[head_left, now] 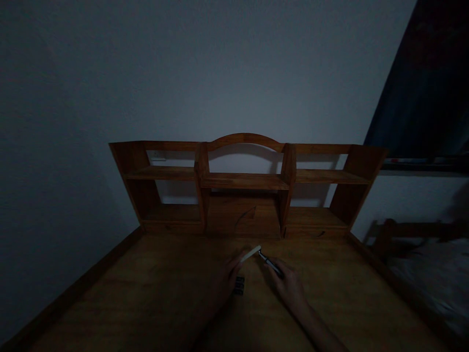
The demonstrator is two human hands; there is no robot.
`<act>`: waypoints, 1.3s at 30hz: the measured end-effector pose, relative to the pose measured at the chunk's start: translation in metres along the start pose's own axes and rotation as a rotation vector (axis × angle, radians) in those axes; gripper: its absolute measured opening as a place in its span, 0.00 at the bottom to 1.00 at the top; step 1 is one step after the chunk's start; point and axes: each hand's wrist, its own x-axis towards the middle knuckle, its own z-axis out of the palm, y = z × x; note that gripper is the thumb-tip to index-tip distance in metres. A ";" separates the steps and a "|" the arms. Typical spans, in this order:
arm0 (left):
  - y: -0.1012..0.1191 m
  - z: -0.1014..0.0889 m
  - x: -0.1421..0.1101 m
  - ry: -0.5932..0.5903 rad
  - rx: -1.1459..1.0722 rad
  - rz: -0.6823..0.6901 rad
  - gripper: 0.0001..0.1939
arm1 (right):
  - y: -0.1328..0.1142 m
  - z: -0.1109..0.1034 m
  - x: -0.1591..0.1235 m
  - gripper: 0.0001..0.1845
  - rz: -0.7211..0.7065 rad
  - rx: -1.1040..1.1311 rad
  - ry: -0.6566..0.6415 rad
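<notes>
My left hand (230,270) is closed around the near end of a pale, flat, narrow strip (251,253), which points up and to the right. My right hand (287,283) grips a slim tool with a shiny metal neck and a dark handle (269,263). The tool's head meets or nearly meets the strip's far end; the dim light does not show which. Right beside my left hand, a small black piece with light markings (239,285) lies on the wooden desk (154,288), partly covered by that hand.
Behind the desktop stands a wooden shelf unit (245,181) with several compartments, against a pale wall (234,68). A dark curtain or window (428,93) is at the upper right. Below it are a wooden bed frame (421,229) and pale bedding (434,274).
</notes>
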 end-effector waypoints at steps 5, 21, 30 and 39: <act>-0.001 0.001 0.000 -0.019 0.011 -0.018 0.19 | -0.005 -0.004 0.001 0.17 -0.020 -0.003 -0.005; -0.005 -0.001 0.008 -0.019 0.097 0.035 0.20 | -0.007 -0.007 0.008 0.17 -0.104 -0.165 -0.049; -0.001 -0.003 0.009 0.002 0.109 0.058 0.20 | -0.003 -0.007 0.008 0.17 -0.157 -0.263 -0.056; -0.003 0.001 0.011 -0.007 0.043 0.033 0.19 | -0.005 -0.011 0.008 0.17 -0.185 -0.310 -0.094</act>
